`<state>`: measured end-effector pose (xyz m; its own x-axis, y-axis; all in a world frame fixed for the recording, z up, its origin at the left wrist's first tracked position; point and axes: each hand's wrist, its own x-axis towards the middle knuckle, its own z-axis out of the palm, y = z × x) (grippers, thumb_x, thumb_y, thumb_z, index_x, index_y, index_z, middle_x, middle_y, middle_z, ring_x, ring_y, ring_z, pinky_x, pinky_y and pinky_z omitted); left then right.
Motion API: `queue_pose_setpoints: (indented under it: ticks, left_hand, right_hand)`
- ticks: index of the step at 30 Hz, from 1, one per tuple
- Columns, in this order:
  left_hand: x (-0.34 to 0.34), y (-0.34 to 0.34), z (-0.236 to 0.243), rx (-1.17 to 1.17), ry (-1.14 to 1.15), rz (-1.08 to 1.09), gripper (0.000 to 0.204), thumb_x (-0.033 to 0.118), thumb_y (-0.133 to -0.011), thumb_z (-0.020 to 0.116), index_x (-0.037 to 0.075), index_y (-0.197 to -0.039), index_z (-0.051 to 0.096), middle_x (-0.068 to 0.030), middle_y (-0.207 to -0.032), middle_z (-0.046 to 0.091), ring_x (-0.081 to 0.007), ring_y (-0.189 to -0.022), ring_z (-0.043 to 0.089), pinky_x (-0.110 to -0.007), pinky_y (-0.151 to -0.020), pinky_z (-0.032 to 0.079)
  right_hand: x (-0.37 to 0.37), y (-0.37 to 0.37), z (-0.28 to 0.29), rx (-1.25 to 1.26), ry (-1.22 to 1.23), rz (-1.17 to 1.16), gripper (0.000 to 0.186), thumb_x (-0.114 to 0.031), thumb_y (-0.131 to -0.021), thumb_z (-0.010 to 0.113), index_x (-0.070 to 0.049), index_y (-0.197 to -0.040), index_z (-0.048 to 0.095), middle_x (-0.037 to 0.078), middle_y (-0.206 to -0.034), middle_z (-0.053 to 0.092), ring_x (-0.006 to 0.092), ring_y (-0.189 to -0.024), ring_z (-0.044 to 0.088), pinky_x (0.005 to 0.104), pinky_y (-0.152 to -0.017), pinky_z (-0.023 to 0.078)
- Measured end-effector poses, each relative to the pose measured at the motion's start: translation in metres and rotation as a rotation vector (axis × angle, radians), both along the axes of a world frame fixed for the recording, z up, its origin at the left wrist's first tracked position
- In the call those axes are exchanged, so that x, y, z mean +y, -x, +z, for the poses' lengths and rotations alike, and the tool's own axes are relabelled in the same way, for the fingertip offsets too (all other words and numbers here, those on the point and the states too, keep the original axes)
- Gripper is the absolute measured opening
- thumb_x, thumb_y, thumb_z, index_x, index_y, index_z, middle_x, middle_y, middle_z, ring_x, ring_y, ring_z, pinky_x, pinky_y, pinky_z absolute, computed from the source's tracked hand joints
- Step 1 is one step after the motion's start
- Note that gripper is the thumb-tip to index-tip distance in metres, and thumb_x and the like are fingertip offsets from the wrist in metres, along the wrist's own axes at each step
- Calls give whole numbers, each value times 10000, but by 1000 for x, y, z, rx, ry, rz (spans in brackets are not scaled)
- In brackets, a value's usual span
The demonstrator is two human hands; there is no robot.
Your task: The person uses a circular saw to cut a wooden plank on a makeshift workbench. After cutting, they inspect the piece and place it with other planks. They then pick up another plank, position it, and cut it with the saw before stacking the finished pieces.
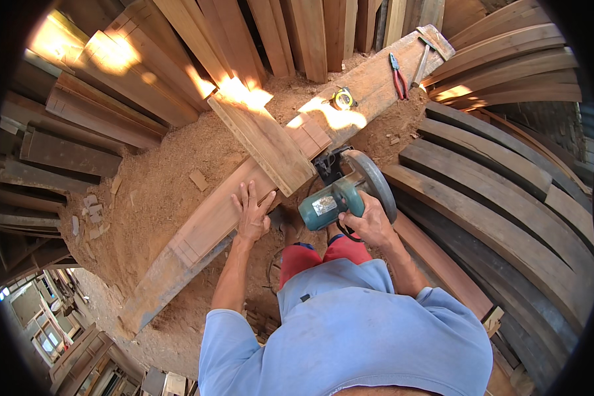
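My right hand [368, 223] is wrapped round the rear handle of a green circular saw [330, 201], whose round grey blade guard faces right. The saw's front end is close to the end of a reddish plank [208, 221] that lies along a long work board. Across this plank rests a shorter, wider wooden board [261, 142], set crosswise. My left hand [252, 214] lies on the reddish plank with fingers spread, its fingertips near the crosswise board's lower edge. Whether the blade touches wood is hidden by the saw body.
On the far part of the work board [383, 76] lie a yellow tape measure [342, 99], red-and-blue pliers [398, 76] and a hammer [424, 59]. Sawdust [155, 191] covers the ground. Stacked planks [488, 178] crowd the right, and upright timber [270, 39] lines the far side.
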<state>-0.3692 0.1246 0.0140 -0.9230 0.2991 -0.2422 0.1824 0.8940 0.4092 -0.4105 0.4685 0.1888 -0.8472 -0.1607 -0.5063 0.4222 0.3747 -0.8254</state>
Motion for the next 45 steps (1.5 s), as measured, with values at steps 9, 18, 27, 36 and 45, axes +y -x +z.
queue_pose_setpoints:
  ticks: [9,18,27,36,45]
  left_hand:
    - [4,5,9,-21,74,37,828,153,-684,754,385,-1465,607,-254,-1743,125,-536,-1594,24,-811,-1176,8]
    - [2,8,9,-53,124,20,841,184,-693,809,415,-1471,590,-235,-1744,116,-525,-1597,-6,-796,-1192,4]
    - [-13,6,16,28,28,267,961,369,-561,975,393,-1437,581,-251,-1695,181,-487,-1565,97,-712,-1207,72]
    - [-13,2,9,73,54,263,917,390,-545,969,388,-1388,608,-224,-1647,244,-457,-1525,169,-678,-1198,109]
    - [-13,4,9,31,32,263,895,383,-569,958,415,-1385,594,-226,-1667,201,-459,-1545,122,-723,-1203,64]
  right_hand:
    - [-2,-1,9,-5,-24,-38,279,-137,-833,770,10,-1038,652,90,-800,664,204,-771,645,376,-750,526]
    - [-22,5,7,48,-12,62,294,-159,-859,762,19,-1061,644,125,-826,656,249,-801,656,393,-796,529]
    - [-25,6,-1,53,-74,104,342,-166,-846,762,31,-1103,652,163,-888,693,278,-840,677,413,-828,532]
    - [-18,3,17,-52,49,-77,284,-79,-874,724,7,-1137,661,51,-960,679,150,-902,618,335,-841,504]
    - [-3,0,15,-11,-13,-70,275,-85,-877,728,13,-1124,660,50,-931,670,144,-863,611,331,-802,514]
